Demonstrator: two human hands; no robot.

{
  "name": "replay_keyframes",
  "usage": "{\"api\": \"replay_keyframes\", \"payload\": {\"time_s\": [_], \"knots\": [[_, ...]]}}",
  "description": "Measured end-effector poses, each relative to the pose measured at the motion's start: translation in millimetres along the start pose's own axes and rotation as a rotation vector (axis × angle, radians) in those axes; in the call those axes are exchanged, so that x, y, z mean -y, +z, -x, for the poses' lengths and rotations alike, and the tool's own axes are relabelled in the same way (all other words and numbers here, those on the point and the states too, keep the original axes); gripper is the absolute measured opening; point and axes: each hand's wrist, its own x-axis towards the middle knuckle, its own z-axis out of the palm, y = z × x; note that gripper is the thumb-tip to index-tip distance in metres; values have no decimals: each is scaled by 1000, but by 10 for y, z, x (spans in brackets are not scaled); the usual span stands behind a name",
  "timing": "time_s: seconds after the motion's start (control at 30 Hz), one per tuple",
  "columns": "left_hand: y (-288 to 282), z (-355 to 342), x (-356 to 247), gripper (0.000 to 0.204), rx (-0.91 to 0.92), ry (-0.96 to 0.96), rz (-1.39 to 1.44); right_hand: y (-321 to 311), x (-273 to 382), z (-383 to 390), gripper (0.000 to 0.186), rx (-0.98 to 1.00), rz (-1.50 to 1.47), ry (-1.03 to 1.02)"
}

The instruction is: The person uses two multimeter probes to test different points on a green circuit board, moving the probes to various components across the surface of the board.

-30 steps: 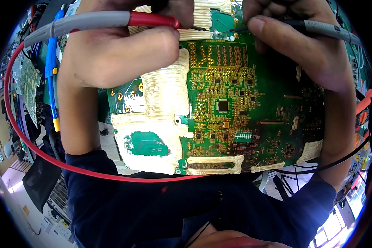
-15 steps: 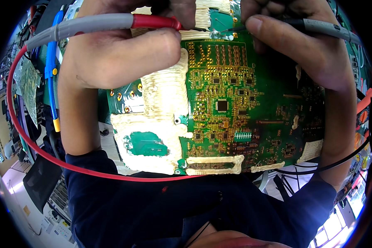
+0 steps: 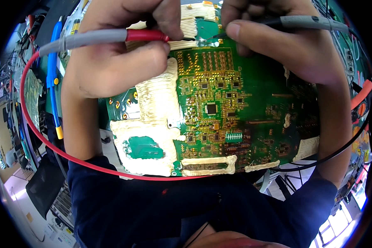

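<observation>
Pinched pen-fashion, the left hand (image 3: 115, 62) held the red probe (image 3: 146, 35) and the right hand (image 3: 285, 45) the black probe (image 3: 277, 21), fingers closed around each so both tips met at twelve o'clock on the green circuit board (image 3: 235, 111), their leads (image 3: 91, 165) looping clear toward six.

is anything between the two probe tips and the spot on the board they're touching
Nothing visible. The red probe in the left hand and the black-tipped grey probe in the right hand both reach bare board near its top edge, their tips close together beside the cream paste ridges.
</observation>
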Motion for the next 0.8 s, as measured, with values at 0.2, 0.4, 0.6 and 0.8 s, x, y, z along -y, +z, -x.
{"api": "replay_keyframes", "payload": {"time_s": [0.2,0.4,0.6,0.8], "knots": [[-22,-20,12,16,19,56,-43,-24,21,12,11,6,-23,36],[-17,-31,-18,16,29,55,-88,-99,-18,-43,11,89,-214,81],[-19,-33,-40,16,35,122,-126,-4,15,-1,11,16,-87,58],[-11,-44,-40,16,37,122,-136,-97,-27,-44,11,90,-258,100]]}}
